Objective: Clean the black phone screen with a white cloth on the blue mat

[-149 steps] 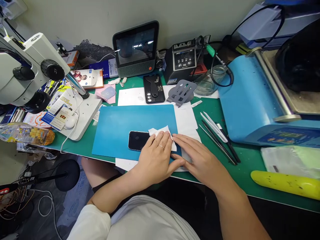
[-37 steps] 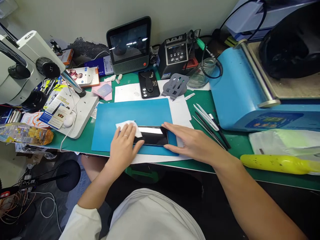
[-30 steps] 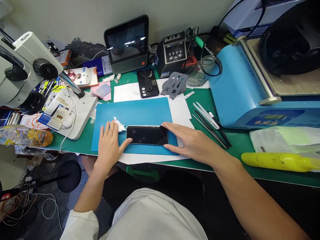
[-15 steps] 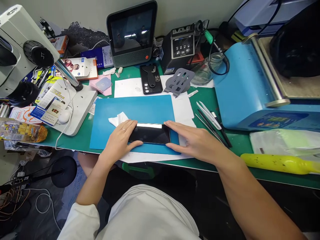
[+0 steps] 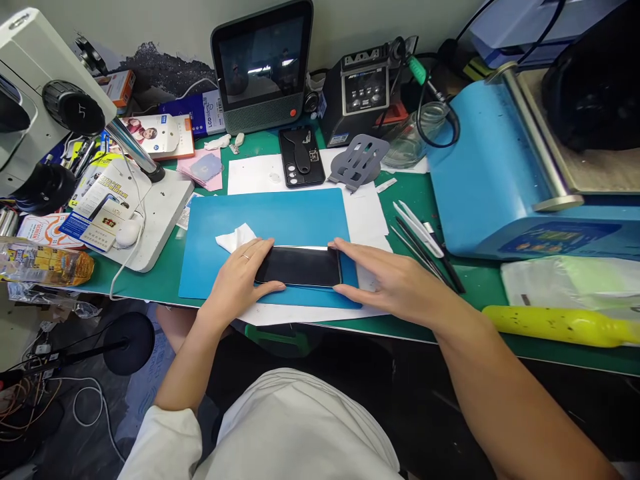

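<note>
A black phone [image 5: 300, 266] lies screen up on the blue mat [image 5: 280, 213]. My left hand [image 5: 240, 280] grips the phone's left end, thumb on the near edge and fingers over the far edge. My right hand [image 5: 387, 283] holds the phone's right end the same way, thumb near and fingers far. A crumpled white wipe [image 5: 234, 237] lies loose on the mat just left of my left hand.
A microscope [image 5: 55, 100] and its white base [image 5: 160, 213] stand at the left. Behind the mat are a small screen [image 5: 263, 63], a soldering station [image 5: 363, 93], a phone case [image 5: 301, 157] and a grey stand [image 5: 361, 160]. Tweezers and tools [image 5: 425, 240], a blue roller machine [image 5: 505, 173] and a yellow bottle [image 5: 560, 325] are at the right.
My left hand wiped the phone from right to left with the wipe, let it go on the mat, and came back to grip the phone's left end.
</note>
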Tool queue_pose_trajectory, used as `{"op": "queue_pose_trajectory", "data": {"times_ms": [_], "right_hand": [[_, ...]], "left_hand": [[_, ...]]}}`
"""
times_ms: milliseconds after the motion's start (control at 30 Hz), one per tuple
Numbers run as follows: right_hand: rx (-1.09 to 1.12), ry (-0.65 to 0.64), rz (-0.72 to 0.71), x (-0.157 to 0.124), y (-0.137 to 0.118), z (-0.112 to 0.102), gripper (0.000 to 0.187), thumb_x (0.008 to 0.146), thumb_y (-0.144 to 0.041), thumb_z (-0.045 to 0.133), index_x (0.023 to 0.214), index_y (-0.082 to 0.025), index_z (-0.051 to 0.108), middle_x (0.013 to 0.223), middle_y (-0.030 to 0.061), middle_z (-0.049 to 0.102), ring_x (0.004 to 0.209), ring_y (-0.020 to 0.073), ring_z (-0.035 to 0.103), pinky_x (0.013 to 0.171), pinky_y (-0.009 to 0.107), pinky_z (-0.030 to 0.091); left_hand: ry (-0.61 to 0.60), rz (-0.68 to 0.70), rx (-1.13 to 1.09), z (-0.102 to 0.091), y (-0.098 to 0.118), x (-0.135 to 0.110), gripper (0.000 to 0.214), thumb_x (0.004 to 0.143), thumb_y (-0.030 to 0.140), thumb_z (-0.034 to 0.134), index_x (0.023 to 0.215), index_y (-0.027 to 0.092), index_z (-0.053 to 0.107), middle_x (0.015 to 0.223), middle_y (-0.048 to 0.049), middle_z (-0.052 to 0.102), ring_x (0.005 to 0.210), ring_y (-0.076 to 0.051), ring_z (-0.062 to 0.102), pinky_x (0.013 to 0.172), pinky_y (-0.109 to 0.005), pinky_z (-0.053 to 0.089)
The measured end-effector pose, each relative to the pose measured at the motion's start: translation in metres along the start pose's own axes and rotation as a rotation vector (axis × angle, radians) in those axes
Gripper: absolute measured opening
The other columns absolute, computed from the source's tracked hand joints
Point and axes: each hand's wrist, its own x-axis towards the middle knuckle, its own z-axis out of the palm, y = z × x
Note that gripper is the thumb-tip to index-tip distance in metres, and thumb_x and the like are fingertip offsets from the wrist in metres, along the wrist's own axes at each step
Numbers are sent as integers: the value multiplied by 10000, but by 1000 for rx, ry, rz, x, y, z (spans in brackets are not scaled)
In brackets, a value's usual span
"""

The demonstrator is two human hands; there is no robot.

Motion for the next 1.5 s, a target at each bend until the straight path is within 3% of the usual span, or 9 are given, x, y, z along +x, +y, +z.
{"op": "queue_pose_trajectory", "data": {"times_ms": [200, 367, 467, 567, 667, 1000, 1333, 1500], "right_hand": [[-4, 64, -72, 1, -2, 0, 864, 1014, -395, 650, 1732, -346, 173, 1578, 85, 608, 1359, 320, 667, 1131, 513, 582], [16, 119, -96, 2, -5, -1, 878, 1001, -353, 683, 1728, -358, 190, 1557, 84, 629, 1340, 312, 681, 1145, 509, 578], [33, 162, -115, 1, -6, 1, 859, 996, -331, 692, 1720, -358, 230, 1534, 90, 648, 1333, 309, 685, 1140, 507, 585], [47, 187, -124, -1, -5, 3, 871, 981, -315, 711, 1716, -361, 245, 1545, 82, 639, 1335, 313, 683, 1150, 507, 578], [44, 178, -116, -2, -3, 6, 893, 969, -313, 728, 1716, -370, 240, 1544, 81, 640, 1322, 318, 691, 1136, 516, 586], [74, 106, -40, -9, 2, 11, 831, 985, -350, 703, 1705, -354, 289, 1535, 79, 645, 1326, 337, 687, 1121, 541, 595], [35, 76, -40, -10, 1, 9, 891, 950, -265, 755, 1707, -338, 292, 1548, 90, 635, 1337, 307, 683, 1169, 482, 562], [19, 63, -56, -12, 1, 8, 886, 939, -261, 767, 1703, -269, 320, 1529, 138, 645, 1351, 303, 673, 1201, 461, 523]], "left_hand": [[-2, -16, -8, -1, 2, 0, 794, 953, 469, 780, 1608, 252, 387, 1597, -152, 561, 1504, -332, 523, 1229, -505, 466], [18, 0, -3, -4, -2, -3, 880, 941, 537, 773, 1653, 283, 323, 1587, -163, 559, 1473, -340, 548, 1194, -508, 493], [47, -6, 68, -12, -9, -7, 890, 919, 607, 747, 1623, 206, 379, 1510, -198, 601, 1410, -356, 585, 1154, -492, 514], [67, -19, 145, -23, -18, -12, 768, 960, 647, 651, 1535, 162, 499, 1353, -184, 664, 1291, -345, 638, 1091, -475, 543], [60, -3, 178, -31, -23, -15, 712, 969, 673, 617, 1469, 167, 574, 1226, -153, 681, 1190, -331, 658, 1057, -483, 551], [-36, 82, 41, -23, -26, -7, 843, 898, 681, 739, 1575, 229, 524, 1384, -171, 617, 1269, -364, 578, 1121, -562, 503], [-3, 117, -3, -20, -30, -6, 692, 957, 627, 695, 1492, 200, 593, 1321, -166, 640, 1205, -329, 585, 1083, -538, 511], [0, 117, -5, -20, -30, -6, 666, 957, 605, 711, 1488, 221, 591, 1321, -154, 648, 1204, -323, 592, 1081, -536, 512]]}}
